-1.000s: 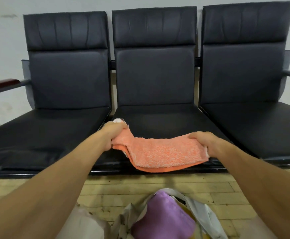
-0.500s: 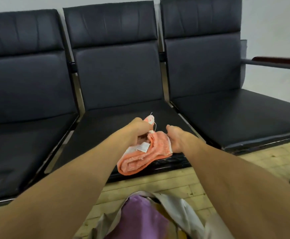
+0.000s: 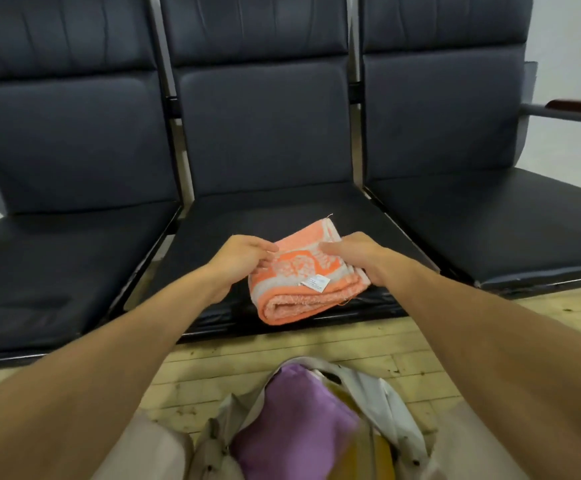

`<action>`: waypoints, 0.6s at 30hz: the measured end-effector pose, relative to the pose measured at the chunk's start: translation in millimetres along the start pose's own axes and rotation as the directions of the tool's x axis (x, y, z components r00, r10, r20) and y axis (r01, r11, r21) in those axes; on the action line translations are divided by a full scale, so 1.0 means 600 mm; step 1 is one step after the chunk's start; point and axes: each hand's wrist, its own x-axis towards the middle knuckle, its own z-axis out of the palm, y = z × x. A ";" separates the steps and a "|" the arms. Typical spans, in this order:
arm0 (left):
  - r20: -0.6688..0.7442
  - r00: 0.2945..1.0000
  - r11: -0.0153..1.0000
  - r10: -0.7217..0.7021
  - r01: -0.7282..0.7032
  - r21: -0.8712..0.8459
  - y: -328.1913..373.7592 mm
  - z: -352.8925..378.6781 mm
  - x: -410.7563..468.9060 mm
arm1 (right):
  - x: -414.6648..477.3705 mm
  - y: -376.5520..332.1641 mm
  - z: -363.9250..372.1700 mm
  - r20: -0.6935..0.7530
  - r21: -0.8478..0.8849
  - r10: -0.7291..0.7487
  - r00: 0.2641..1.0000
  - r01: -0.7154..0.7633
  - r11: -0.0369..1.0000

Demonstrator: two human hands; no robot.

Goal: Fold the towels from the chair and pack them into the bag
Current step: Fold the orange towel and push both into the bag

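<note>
Orange towel (image 3: 296, 271): folded into a thick square, patterned face up, lying on the front part of the middle chair (image 3: 275, 209) seat. Its rolled fold faces 6 o'clock and hangs slightly over the seat's front edge. A small white label (image 3: 314, 283) sits on the top face, toward the towel's 5 o'clock corner.

Left hand (image 3: 239, 259): at the towel's 9 o'clock edge. The thumb lies on top and the fingers are curled in beneath it, pinching that edge.

Right hand (image 3: 356, 256): over the towel's 3 o'clock side, back of the hand up, one digit stretched across the top face toward 9 o'clock. The other fingers are hidden behind the hand, so I cannot tell whether they grip the cloth or only press on it.

Bag (image 3: 391, 407): pale beige, mouth open, on the wooden floor (image 3: 323, 344) at 6 o'clock from the towel, between the person's forearms. A purple towel (image 3: 292, 424) fills most of the opening, with something yellow (image 3: 382, 455) just beside it at 3 o'clock.

More dark seats flank the middle one at 9 and 3 o'clock — an armrest (image 3: 576, 110) shows at the far right.
</note>
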 end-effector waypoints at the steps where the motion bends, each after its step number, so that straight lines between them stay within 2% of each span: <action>1: 0.015 1.000 0.999 -0.015 0.014 0.037 -0.018 -0.016 -0.002 | -0.005 -0.003 0.007 -0.003 -0.018 -0.043 0.999 0.043 0.999; 3: 0.071 0.996 0.996 -0.053 0.048 0.078 -0.040 -0.045 -0.009 | -0.016 -0.014 0.015 0.002 -0.017 -0.119 0.993 0.119 0.993; 5: 0.068 0.996 0.996 -0.060 0.055 0.070 -0.049 -0.068 -0.016 | -0.029 -0.028 0.020 0.058 0.029 -0.181 0.982 0.179 0.983; 9: -0.005 0.998 0.996 0.067 -0.067 0.059 -0.056 -0.103 -0.027 | -0.064 -0.062 0.024 0.332 0.159 -0.251 0.909 0.209 0.965; 11: 0.089 0.989 0.992 0.121 -0.122 0.006 -0.051 -0.117 -0.044 | -0.085 -0.076 0.029 0.459 0.167 -0.255 0.851 0.199 0.966; 14: 0.339 0.938 0.997 0.074 -0.079 0.001 -0.049 -0.121 -0.074 | -0.104 -0.079 0.032 0.582 0.107 -0.204 0.787 0.174 0.979; 18: 0.495 0.869 0.996 -0.017 -0.026 0.080 -0.056 -0.092 -0.102 | -0.116 -0.064 0.017 0.629 -0.074 -0.067 0.775 0.145 0.987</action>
